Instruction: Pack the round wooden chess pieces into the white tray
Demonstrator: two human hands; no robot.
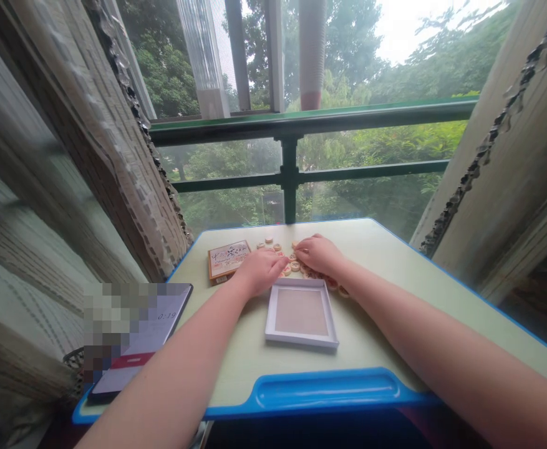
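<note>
Open window, trees and mist outside, green railing (289,149) across the frame; woven blinds (502,156) pulled to both sides, frayed dark trim along their edges. Below the railing, a pale green desk (371,262) with blue edging and a blue pen groove (327,391) along the near side.

On the desk, round wooden chess pieces (294,266) in a loose scatter across the far middle, a few standing apart near the far edge, others bunched under and right of the hands, some with reddish marks. Left hand (260,271) palm down at the left of the scatter, right hand (317,254) palm down at its far side, the two close but apart. Fingers of both lying together, slightly curved, over or against the pieces; no clear pinch, fingertips hidden by the backs of the hands, so grip not certain.

Just in front of the pieces, a shallow white tray (301,312), square, beige base, nothing inside. Left of the left hand, a printed box lid (229,260) lying flat, dark characters on it, wording unreadable. Near left corner, a dark-edged device (154,327) showing 0:19, partly under a pixelated patch, left forearm just beside it. Pieces under the palms hidden, count unclear.
</note>
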